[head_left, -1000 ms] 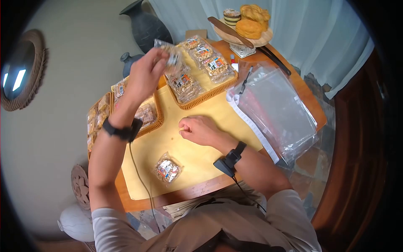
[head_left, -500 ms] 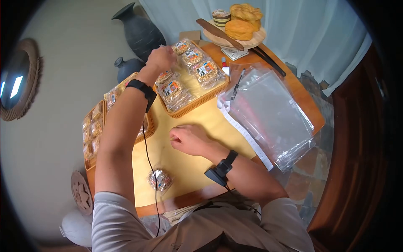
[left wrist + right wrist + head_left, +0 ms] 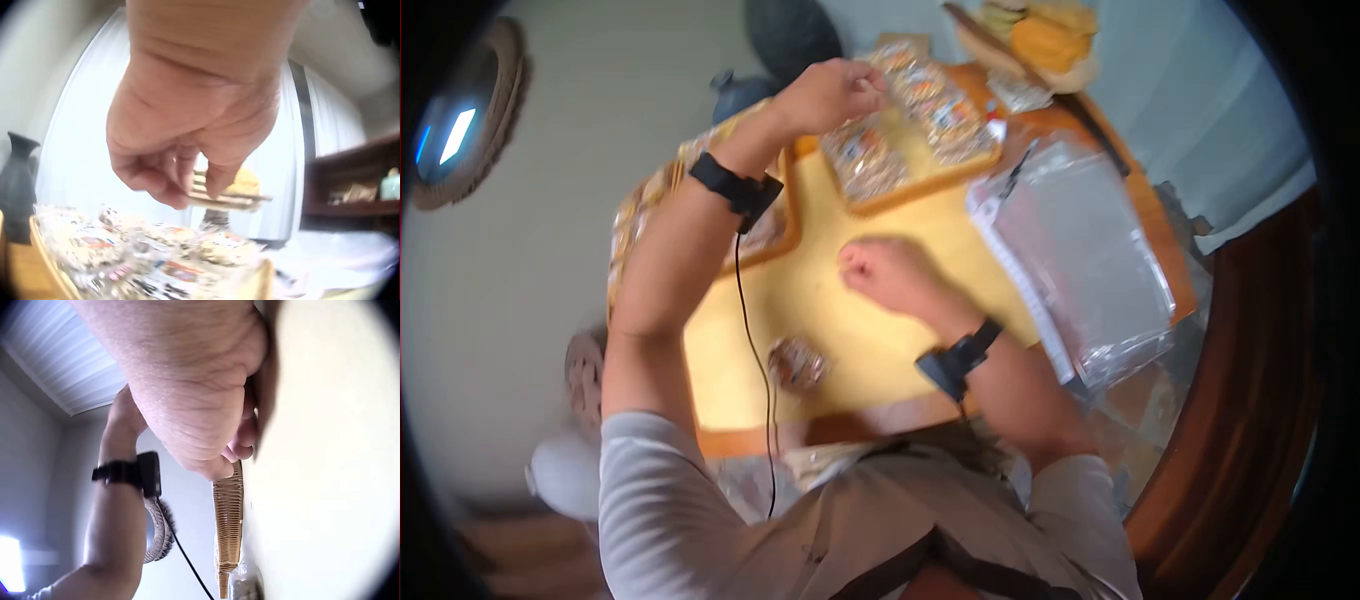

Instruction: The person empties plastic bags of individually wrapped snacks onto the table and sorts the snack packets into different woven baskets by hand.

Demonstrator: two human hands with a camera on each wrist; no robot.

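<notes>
My left hand [image 3: 835, 95] hangs over the left part of the far wicker tray [image 3: 925, 186], its fingers loosely curled with nothing between them. Beneath it in the left wrist view lie clear-wrapped round snacks [image 3: 181, 272] with printed labels. Stacks of these packets [image 3: 865, 155] fill both sides of the tray. On the yellow table cover [image 3: 880, 370] rests my right hand [image 3: 890, 272], fingers loosely curled and holding nothing. One wrapped round snack [image 3: 798, 362] lies alone on the cover, nearer the body.
A second wicker tray [image 3: 793, 235] with packets stands left, partly behind the left arm. Clear plastic bags [image 3: 1090, 260], a pen [image 3: 1022, 168] and a white measuring tape [image 3: 1025, 280] lie right. Bread [image 3: 1050, 45] sits on a stand at the back. Dark vases [image 3: 795, 40] stand behind.
My left hand carried a wrapped snack to the far tray and let it go; the hand is now raised above the packets. My right hand has stayed on the table. The head view has shifted.
</notes>
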